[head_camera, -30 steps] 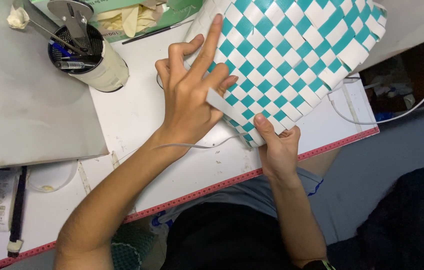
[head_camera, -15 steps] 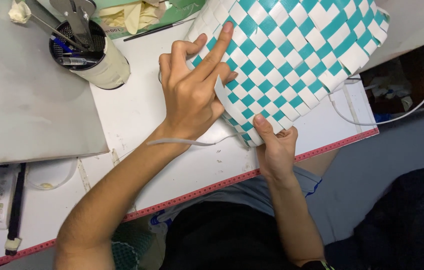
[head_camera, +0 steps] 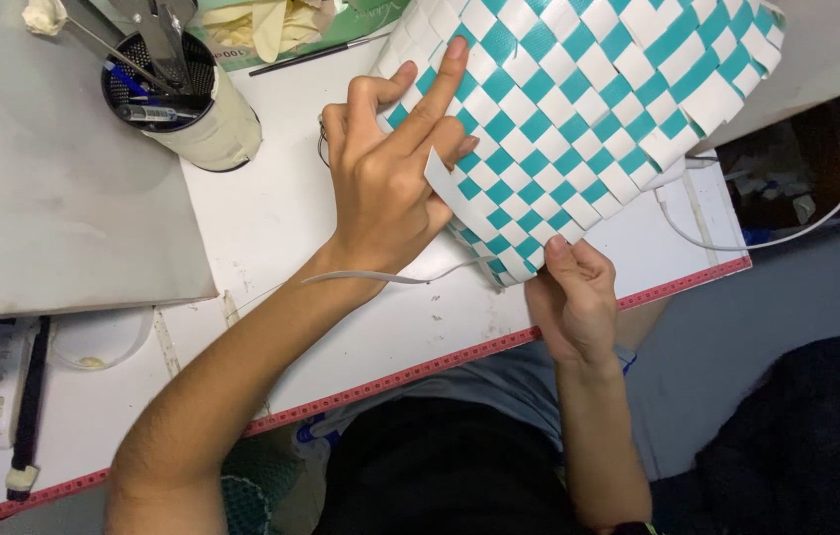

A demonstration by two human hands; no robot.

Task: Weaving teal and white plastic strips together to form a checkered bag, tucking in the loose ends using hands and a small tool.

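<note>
A woven piece (head_camera: 588,109) of teal and white strips lies at the far right of the tabletop (head_camera: 271,228), its near corner reaching toward the front edge with the red tape measure (head_camera: 460,362) along it.

The left hand (head_camera: 385,188) lies on the weave's left side, index finger stretched flat along the checks, the other fingers curled. A loose white strip (head_camera: 450,188) passes under its fingertips and trails back past the wrist, so the hand is pinching or pressing that strip, though the exact pinch is hidden by the fingers. The right hand (head_camera: 574,297) grips the near corner of the weave, thumb on top and fingers under, closed on it.

The weave looks light and springy: flat plastic-like strips, smooth and probably a bit slippery, stiff along their length yet easy to bend. The body should hold its shape, while the free ends at the edges would likely slide out if pulled carelessly. The woven body or a finished corner seems the safest hold, as the right hand has it; the loose strip is best taken near where it enters the weave.

At the far left corner stands a cup (head_camera: 192,99) with scissors and pens. Past it lie a thin brush (head_camera: 316,54) and some pale gloves (head_camera: 262,25). A white cable (head_camera: 816,218) curls off the right edge.
</note>
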